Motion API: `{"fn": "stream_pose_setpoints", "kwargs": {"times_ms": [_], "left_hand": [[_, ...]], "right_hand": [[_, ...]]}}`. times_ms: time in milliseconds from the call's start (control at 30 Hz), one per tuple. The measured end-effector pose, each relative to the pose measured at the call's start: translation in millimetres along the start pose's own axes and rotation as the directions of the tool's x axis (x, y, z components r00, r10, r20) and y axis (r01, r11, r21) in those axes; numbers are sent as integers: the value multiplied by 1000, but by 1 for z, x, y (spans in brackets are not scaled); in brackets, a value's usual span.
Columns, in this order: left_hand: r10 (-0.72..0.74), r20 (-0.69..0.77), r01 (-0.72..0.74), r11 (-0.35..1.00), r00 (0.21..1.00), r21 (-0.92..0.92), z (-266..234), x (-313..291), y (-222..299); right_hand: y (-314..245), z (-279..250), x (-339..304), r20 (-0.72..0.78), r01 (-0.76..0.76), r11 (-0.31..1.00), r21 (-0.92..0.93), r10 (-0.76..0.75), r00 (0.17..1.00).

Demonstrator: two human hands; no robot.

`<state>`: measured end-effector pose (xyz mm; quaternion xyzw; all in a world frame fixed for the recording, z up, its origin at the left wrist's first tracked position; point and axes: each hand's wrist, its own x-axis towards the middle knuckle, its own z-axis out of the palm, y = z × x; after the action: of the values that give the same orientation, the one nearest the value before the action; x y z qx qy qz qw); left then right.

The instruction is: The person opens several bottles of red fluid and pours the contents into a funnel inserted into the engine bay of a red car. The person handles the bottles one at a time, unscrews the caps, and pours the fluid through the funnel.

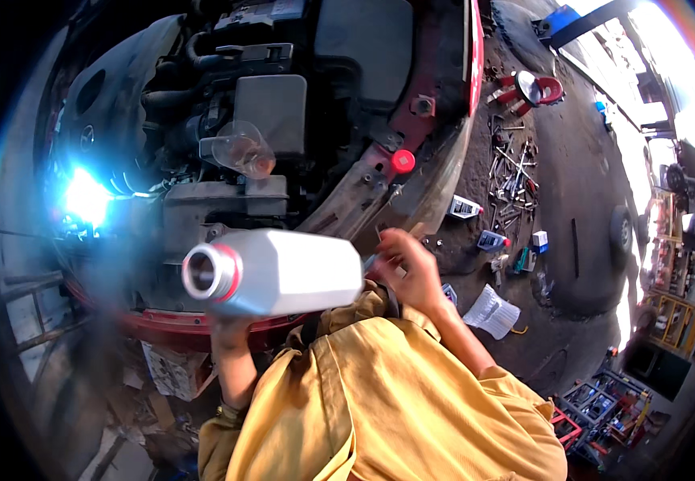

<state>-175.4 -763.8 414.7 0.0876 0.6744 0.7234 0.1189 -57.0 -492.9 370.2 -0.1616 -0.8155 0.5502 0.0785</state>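
Observation:
A silver-grey plastic oil bottle (299, 268) lies on its side in the air before my body, above the car's front edge. Its uncapped neck with a red ring points left. My left hand (231, 322) grips it from below; the fingers are hidden behind it. My right hand (411, 268) is just right of the bottle's base, fingers curled; what they hold, if anything, I cannot make out. A red cap (403, 161) sits on the front body panel. A clear plastic cup (241, 150) with brownish residue is tilted over the engine bay.
The open engine bay holds a dark engine cover (111, 100) and black boxes. A bright lamp (87, 199) glares at left. On the floor at right are scattered wrenches (512, 172), several bottles, a white cloth (492, 313), a red stand (528, 90) and a tool cart (604, 409).

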Motion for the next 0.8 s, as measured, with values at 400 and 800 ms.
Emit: {"fn": "stream_pose_setpoints", "kwargs": {"times_ms": [400, 800], "left_hand": [[38, 296, -70, 993, 955, 100, 47, -7, 25], [465, 390, -441, 884, 795, -155, 79, 4, 49]], "right_hand": [[26, -41, 146, 95, 233, 673, -702, -235, 967], [-120, -122, 52, 5, 537, 713, 452, -604, 797]]}}
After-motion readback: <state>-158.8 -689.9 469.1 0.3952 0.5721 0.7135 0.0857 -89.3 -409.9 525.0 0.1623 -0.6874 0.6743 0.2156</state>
